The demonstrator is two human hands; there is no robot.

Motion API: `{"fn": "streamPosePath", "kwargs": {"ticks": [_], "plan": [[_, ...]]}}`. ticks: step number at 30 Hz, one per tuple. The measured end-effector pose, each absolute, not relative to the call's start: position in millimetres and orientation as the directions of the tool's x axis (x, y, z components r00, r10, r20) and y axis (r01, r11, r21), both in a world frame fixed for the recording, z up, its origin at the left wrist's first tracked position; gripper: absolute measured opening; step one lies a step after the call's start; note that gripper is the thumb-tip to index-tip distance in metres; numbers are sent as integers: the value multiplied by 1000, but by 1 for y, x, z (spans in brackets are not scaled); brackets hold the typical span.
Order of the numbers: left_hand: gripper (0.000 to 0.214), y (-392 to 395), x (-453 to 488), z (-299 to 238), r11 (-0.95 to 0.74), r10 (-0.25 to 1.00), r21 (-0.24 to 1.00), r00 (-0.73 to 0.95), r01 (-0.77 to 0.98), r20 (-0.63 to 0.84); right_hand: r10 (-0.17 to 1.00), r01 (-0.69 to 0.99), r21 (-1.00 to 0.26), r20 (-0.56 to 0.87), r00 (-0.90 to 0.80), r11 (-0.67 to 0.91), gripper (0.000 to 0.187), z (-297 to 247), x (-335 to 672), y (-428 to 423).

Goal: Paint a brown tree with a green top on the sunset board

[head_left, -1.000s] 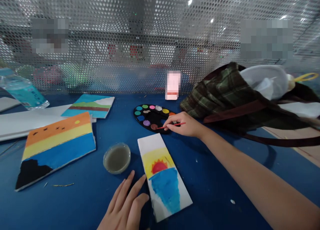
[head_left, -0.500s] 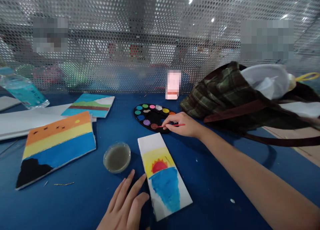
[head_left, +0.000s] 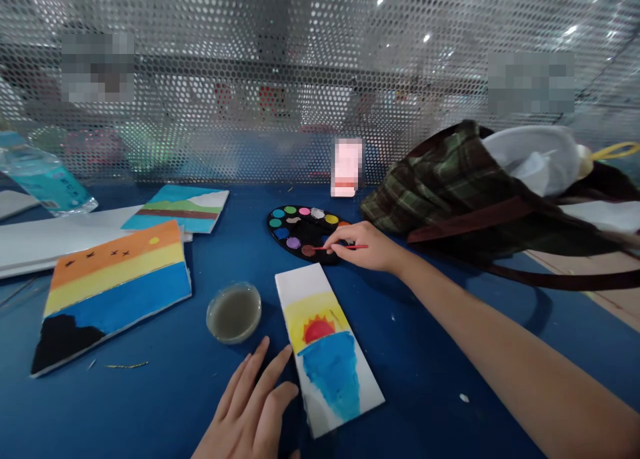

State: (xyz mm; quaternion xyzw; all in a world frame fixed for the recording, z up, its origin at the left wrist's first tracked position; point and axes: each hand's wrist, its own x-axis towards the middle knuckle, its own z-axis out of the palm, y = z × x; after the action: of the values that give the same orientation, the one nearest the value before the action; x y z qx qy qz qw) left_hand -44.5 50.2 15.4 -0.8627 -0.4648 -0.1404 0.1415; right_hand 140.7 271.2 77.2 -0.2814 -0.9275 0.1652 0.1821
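Your left hand (head_left: 250, 406) is lying open at the bottom of the view, its fingers spread on the blue tabletop (head_left: 150, 406), with the fingertips just beside the lower edge of the long paper strip (head_left: 325, 332). The strip is lying flat between your hands, its thick, slightly rough surface painted with a yellow band, a red half-round sun and a blue wedge, with white left at the top and margins. Your hands are well apart. Your right hand (head_left: 367, 246) is pinching a slim red paintbrush (head_left: 350, 247) and is reaching past the top of the strip, with the bristles touching a brown well of the glossy black palette (head_left: 305, 231). Its round paint cakes are showing many colours. Left of the strip, a shallow clear dish (head_left: 233, 314) is holding cloudy grey water. Further left, a painted card (head_left: 115, 292) is lying on white boards (head_left: 75, 242), and a smaller painted card (head_left: 183, 209) is lying beyond it. A plastic bottle (head_left: 45, 179) is lying on its side at the far left. On the right, a plaid cloth bag (head_left: 450, 186) is slumping with a white plastic bag (head_left: 530, 159) sticking out. A perforated metal screen (head_left: 320, 32) is rising behind everything.
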Motion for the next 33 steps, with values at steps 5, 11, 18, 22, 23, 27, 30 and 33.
{"fn": "streamPosePath", "kwargs": {"ticks": [5,11,18,22,23,27,30,33], "plan": [[29,52,-45,15,-534,755,-119,535,837,380,568,439,-429,238,-788,789,20,76,140,271],[31,51,-45,14,-532,761,-98,526,841,378,550,427,-422,230,-803,800,20,77,139,270],[31,49,-44,15,-527,774,-61,509,847,377,568,444,-436,208,-796,783,20,77,139,270],[30,50,-44,14,-535,761,-75,518,842,390,587,466,-412,244,-772,783,20,76,138,270],[30,50,-44,13,-534,761,-77,518,842,390,584,462,-418,234,-777,782,20,76,138,270],[30,50,-44,13,-532,759,-78,515,843,398,572,452,-413,235,-786,790,22,77,138,270],[30,50,-43,14,-533,765,-75,518,843,384,586,479,-380,247,-772,791,20,77,138,270],[31,50,-43,15,-530,773,-73,516,845,369,549,437,-399,229,-804,806,21,77,138,271]]}}
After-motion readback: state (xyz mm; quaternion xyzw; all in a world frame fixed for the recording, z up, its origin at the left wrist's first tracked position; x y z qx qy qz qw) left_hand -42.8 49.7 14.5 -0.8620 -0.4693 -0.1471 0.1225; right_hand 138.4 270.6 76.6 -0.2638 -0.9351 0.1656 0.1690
